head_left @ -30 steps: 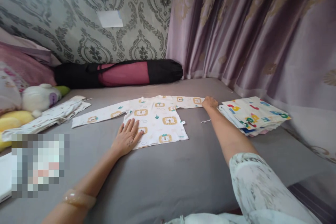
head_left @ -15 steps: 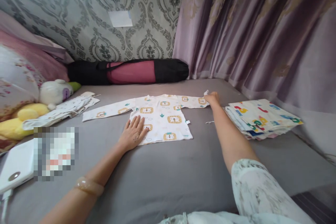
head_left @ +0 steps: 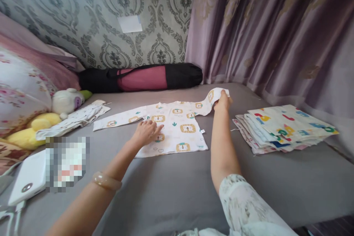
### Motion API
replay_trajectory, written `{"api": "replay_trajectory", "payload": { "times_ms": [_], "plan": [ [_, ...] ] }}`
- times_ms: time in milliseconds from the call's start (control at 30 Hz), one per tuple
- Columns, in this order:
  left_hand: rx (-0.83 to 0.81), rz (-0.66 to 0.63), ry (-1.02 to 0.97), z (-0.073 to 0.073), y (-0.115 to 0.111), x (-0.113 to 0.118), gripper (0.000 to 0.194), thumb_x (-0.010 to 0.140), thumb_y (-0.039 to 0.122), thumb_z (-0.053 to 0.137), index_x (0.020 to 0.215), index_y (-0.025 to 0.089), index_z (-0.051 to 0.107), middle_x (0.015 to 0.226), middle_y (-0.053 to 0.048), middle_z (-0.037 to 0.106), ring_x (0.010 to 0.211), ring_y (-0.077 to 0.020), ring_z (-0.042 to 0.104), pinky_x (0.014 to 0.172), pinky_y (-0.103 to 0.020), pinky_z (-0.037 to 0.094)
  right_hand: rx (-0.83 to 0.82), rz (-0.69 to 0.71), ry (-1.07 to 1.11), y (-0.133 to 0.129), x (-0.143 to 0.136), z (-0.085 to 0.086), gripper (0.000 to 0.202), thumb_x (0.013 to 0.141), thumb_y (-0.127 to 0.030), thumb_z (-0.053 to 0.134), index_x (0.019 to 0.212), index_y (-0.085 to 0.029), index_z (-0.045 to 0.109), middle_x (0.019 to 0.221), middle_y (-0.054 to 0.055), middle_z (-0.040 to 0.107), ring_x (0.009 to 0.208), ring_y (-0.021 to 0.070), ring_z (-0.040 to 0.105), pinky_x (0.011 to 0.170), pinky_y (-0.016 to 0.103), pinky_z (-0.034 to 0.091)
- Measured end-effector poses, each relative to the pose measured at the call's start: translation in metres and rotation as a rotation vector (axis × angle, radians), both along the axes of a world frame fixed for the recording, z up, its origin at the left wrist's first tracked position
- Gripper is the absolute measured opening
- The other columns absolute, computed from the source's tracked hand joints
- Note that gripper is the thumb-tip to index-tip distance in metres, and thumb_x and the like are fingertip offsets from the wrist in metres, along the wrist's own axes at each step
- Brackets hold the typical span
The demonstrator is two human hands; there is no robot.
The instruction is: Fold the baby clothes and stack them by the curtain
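A small white long-sleeved shirt point(head_left: 173, 132) with tan lion faces and green leaves lies spread on the grey bed. Its left sleeve stretches out flat, while the right one is raised and bent at the cuff. My right hand point(head_left: 224, 100) is closed on that raised sleeve near its end; the fingertips are partly hidden. Over the left side of the shirt body is my left hand point(head_left: 147, 132), palm down with its fingers loosely apart, holding nothing. I cannot tell how firmly it touches the cloth.
To the right sits a pile of folded cloths point(head_left: 287, 129). A black and red bag point(head_left: 142, 77) lies along the wall. On the left are plush toys point(head_left: 66, 101), a folded spotted garment point(head_left: 74, 118), a white power bank point(head_left: 29, 179) with a cable, and a blurred item.
My right hand has lifted the right sleeve, which was lying straight and is now bent upward. My left hand has gone from flat to slightly arched. The view has shifted a little.
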State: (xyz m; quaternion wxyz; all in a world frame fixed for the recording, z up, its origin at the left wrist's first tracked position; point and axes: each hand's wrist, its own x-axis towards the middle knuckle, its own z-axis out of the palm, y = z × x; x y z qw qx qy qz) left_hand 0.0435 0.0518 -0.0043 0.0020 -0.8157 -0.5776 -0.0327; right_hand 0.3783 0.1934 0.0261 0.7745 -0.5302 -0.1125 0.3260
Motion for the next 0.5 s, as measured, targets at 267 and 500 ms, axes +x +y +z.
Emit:
{"api": "replay_trajectory", "payload": {
  "times_ms": [267,500],
  "plan": [
    [-0.032,-0.273,-0.317,-0.008,0.086,0.076,0.035,0.095,0.029,0.038,0.117,0.014,0.062,0.120,-0.014,0.064,0.114,-0.0239,0.059,0.101,-0.036,0.044,0.203,0.130,0.186,0.004,0.011,-0.004,0.007,0.080,-0.018,0.058,0.079,-0.020,0.051,0.081,-0.001,0.064,0.083,0.0132,0.067,0.073,0.027,0.058],
    [-0.063,-0.258,-0.302,-0.032,0.144,0.139,0.042,0.092,0.037,0.047,0.125,0.013,0.058,0.123,-0.016,0.057,0.120,-0.0264,0.051,0.106,-0.037,0.038,0.245,0.105,0.179,-0.001,0.036,0.000,0.012,0.074,-0.010,0.053,0.080,-0.020,0.053,0.083,-0.001,0.065,0.088,0.0147,0.067,0.075,0.031,0.058]
  ]
}}
